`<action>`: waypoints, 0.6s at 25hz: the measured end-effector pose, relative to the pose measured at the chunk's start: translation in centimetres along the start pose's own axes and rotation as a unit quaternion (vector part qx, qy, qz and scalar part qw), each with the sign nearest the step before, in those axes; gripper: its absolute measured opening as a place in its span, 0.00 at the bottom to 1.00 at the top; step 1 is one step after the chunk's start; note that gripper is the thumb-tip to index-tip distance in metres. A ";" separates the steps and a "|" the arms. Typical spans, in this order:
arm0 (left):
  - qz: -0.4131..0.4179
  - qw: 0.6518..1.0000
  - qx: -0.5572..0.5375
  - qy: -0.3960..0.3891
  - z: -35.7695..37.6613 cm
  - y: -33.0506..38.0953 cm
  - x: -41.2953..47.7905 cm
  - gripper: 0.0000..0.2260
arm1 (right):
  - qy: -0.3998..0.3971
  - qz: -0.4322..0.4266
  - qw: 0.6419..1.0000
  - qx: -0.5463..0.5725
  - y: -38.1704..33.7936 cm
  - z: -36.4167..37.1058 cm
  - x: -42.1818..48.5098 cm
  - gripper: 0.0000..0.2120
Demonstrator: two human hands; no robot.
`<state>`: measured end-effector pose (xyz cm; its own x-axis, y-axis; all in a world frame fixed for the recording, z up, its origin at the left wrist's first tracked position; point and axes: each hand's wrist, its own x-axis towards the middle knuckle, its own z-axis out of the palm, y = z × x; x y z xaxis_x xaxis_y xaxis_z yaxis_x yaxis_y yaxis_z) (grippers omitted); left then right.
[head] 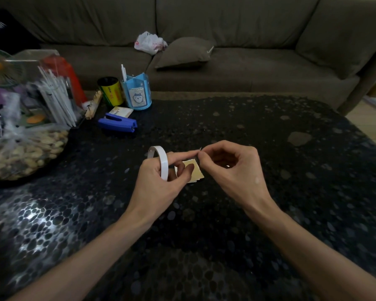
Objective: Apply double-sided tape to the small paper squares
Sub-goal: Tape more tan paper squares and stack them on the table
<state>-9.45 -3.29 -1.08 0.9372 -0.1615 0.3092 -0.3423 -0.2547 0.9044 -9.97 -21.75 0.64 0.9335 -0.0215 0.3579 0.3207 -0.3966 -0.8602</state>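
Observation:
A thin white roll of double-sided tape (162,160) hangs around the fingers of my left hand (161,181). The same hand pinches a small stack of pale yellow paper squares (195,173) just above the dark table. My left index finger stretches right to meet my right hand (232,170). There my right thumb and forefinger are pinched on a tiny white bit of tape (200,149), right at the left fingertip. Part of the paper stack is hidden behind my left fingers.
A dark pebble-patterned table (269,148) fills the view. At its far left lie a blue stapler (117,122), a blue pen holder (137,92), a yellow-black can (110,91), a bag of nuts (24,153) and a box of white sticks (54,101). A sofa (226,51) stands behind.

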 end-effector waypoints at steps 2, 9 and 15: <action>0.000 1.000 0.000 0.000 0.0 0.0 0.0 0.15 | 0.003 -0.004 1.000 -0.005 0.0 0.0 0.0 0.03; -0.001 1.000 0.000 -0.004 0.1 0.1 0.0 0.16 | 0.006 -0.006 1.000 -0.002 0.0 0.0 0.1 0.03; -0.002 1.000 0.003 -0.008 0.2 0.0 -0.2 0.17 | 0.014 -0.013 1.000 -0.016 -0.1 -0.1 0.0 0.03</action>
<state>-9.62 -3.46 -1.20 0.9373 -0.1759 0.3009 -0.3390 -0.2602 0.9041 -9.98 -21.79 0.72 0.9198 -0.0355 0.3908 0.3397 -0.4269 -0.8381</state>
